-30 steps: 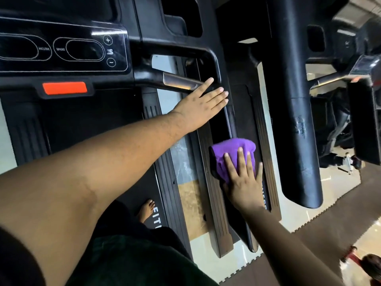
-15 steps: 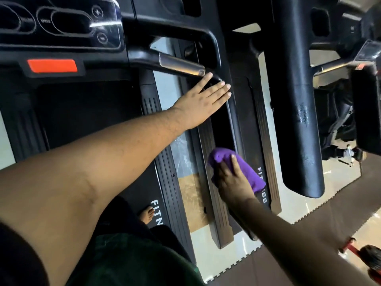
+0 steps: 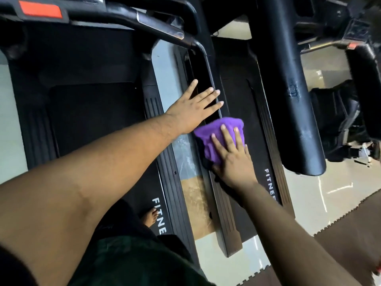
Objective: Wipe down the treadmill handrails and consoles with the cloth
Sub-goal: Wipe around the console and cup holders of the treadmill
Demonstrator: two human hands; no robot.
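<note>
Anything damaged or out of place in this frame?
Yes: the thick black padded handrail of the neighbouring machine has pale scuffed, worn patches on its surface. The folded purple cloth under the right hand looks normal.

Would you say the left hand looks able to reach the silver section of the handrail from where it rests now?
Probably yes. The left hand lies flat and holds nothing, further down the same handrail, and nothing sits on the rail between it and the silver section. The right hand with the purple cloth is below, out of the way.
</note>
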